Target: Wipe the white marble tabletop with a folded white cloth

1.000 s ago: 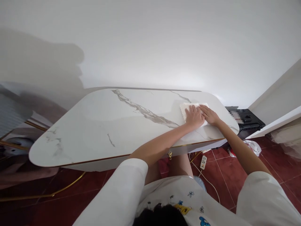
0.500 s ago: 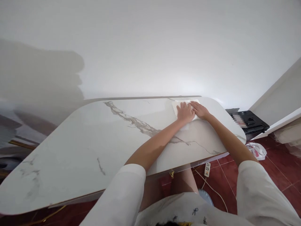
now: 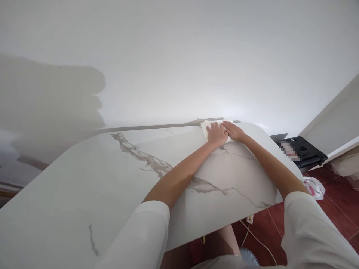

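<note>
A white cloth [image 3: 204, 129] lies at the far edge of the marble-patterned white tabletop [image 3: 120, 179], its back border reaching the edge by the wall. On top of it my left hand [image 3: 217, 134] rests palm down, fingers spread. Beside it, my right hand [image 3: 234, 132] is laid flat with its fingers stretched toward the left one, also pressing on the cloth. The hands touch or nearly touch. Part of the cloth is hidden beneath them.
A white wall [image 3: 179, 59] rises behind the table. To the right stands a black case [image 3: 305, 151], with a white plastic bag [image 3: 314, 188] on the red tiled floor [image 3: 333, 209]. A power strip [image 3: 249, 219] with its cord lies below the near edge.
Both hands and the cloth have shifted slightly left and out to the tabletop's far edge. My view has moved closer over the table, and more of the power strip is hidden.
</note>
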A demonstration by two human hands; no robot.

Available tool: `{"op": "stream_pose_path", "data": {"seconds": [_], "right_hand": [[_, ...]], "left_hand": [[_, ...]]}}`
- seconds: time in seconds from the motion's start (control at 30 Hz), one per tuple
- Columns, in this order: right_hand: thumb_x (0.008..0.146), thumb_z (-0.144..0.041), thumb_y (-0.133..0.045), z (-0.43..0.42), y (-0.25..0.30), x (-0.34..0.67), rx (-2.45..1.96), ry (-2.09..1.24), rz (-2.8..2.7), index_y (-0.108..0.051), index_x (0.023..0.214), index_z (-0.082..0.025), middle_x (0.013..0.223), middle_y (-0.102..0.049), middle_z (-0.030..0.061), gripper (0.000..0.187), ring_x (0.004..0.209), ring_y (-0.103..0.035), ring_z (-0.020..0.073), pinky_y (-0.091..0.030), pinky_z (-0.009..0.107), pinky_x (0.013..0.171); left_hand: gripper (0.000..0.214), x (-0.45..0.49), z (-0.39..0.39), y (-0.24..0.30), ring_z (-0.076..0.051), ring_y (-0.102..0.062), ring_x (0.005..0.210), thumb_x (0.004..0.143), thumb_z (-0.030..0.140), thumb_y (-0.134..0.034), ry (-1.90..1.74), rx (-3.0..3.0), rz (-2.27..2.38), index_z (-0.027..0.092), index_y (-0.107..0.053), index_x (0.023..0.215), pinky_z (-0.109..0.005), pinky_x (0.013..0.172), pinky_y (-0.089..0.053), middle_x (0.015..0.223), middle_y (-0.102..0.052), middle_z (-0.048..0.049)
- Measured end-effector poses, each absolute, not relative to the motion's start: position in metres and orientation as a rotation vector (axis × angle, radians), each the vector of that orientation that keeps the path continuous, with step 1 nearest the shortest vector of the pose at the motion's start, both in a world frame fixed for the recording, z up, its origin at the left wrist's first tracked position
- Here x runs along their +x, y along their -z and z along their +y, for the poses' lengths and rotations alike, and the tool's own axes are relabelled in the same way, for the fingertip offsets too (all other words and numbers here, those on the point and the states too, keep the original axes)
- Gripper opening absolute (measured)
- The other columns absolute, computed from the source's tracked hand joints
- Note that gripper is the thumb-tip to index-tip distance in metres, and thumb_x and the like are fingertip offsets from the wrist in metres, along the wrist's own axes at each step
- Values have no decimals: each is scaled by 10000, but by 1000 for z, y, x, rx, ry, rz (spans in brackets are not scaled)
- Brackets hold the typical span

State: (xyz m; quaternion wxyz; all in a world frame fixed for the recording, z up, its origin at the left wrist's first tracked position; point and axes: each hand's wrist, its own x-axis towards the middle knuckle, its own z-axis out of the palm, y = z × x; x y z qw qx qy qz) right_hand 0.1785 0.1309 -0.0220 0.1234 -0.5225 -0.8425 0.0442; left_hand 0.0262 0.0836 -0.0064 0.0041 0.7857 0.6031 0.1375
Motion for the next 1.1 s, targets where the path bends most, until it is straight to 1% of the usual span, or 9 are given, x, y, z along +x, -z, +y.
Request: {"op": "stream_pose_path", "data": {"seconds": [0.13, 0.27, 0.43, 0.6, 0.73, 0.83, 0.93, 1.03, 1.1], "right_hand": [[1001, -363, -272, 144, 26, 189, -1549, -136, -2435, -412, 1517, -193, 1606, -369, 62, 560, 1501, -288, 250, -243, 479, 1246], [1002, -362, -264, 150, 31, 198, -1549, -122, -2433, -407, 1518, -170, 1610, -360, 79, 568, 1501, -286, 262, -235, 486, 1251], [998, -356, -251, 144, 37, 206, -1521, -80, -2419, -407, 1517, -158, 1602, -372, 102, 577, 1494, -300, 292, -253, 534, 1238], [1003, -383, -233, 121, 37, 215, -1492, -77, -2402, -428, 1505, -191, 1585, -404, 85, 572, 1490, -311, 288, -272, 542, 1229], [999, -381, -234, 97, 35, 217, -1549, -91, -2393, -410, 1514, -164, 1604, -367, 94, 586, 1502, -282, 285, -239, 522, 1245], [996, -361, -238, 82, 33, 217, -1586, -100, -2373, -392, 1523, -179, 1613, -352, 77, 579, 1510, -261, 271, -219, 498, 1254], [997, -362, -237, 67, 32, 217, -1580, -97, -2386, -392, 1521, -178, 1614, -348, 80, 577, 1510, -261, 266, -209, 492, 1257], [998, -369, -244, 48, 32, 218, -1564, -82, -2393, -405, 1510, -162, 1606, -362, 99, 575, 1505, -273, 276, -225, 505, 1251], [1001, -372, -242, 34, 33, 219, -1554, -76, -2390, -411, 1508, -171, 1601, -370, 94, 571, 1503, -277, 279, -245, 513, 1244]], "left_hand": [[521, 34, 98, 6, -341, -335, 1413, 985, 331, -264, -401, 2490, 1857, 128, -462, 1422, -532, 1113, -307, 1524, -419, -177], [522, 40, 104, 6, -330, -355, 1402, 979, 330, -269, -384, 2523, 1829, 137, -467, 1422, -525, 1110, -318, 1512, -434, -172], [527, 45, 96, 5, -329, -330, 1424, 982, 326, -265, -365, 2548, 1811, 136, -450, 1438, -526, 1121, -305, 1545, -402, -168], [518, 51, 75, 4, -330, -316, 1436, 987, 332, -273, -357, 2552, 1778, 140, -451, 1434, -521, 1125, -303, 1555, -394, -164], [523, 55, 58, 5, -329, -311, 1443, 986, 331, -282, -376, 2561, 1753, 130, -455, 1436, -517, 1137, -294, 1558, -391, -165], [528, 55, 46, 5, -325, -312, 1443, 983, 328, -284, -390, 2564, 1737, 137, -449, 1447, -519, 1141, -293, 1552, -397, -161], [530, 54, 31, 5, -326, -313, 1439, 980, 326, -289, -412, 2567, 1727, 133, -453, 1446, -526, 1145, -286, 1546, -405, -162], [525, 52, 11, 4, -325, -322, 1430, 979, 324, -287, -425, 2570, 1721, 133, -468, 1433, -525, 1137, -297, 1536, -421, -162], [529, 52, -4, 3, -325, -332, 1423, 978, 325, -286, -422, 2572, 1722, 134, -467, 1436, -526, 1135, -301, 1536, -423, -162]]}}
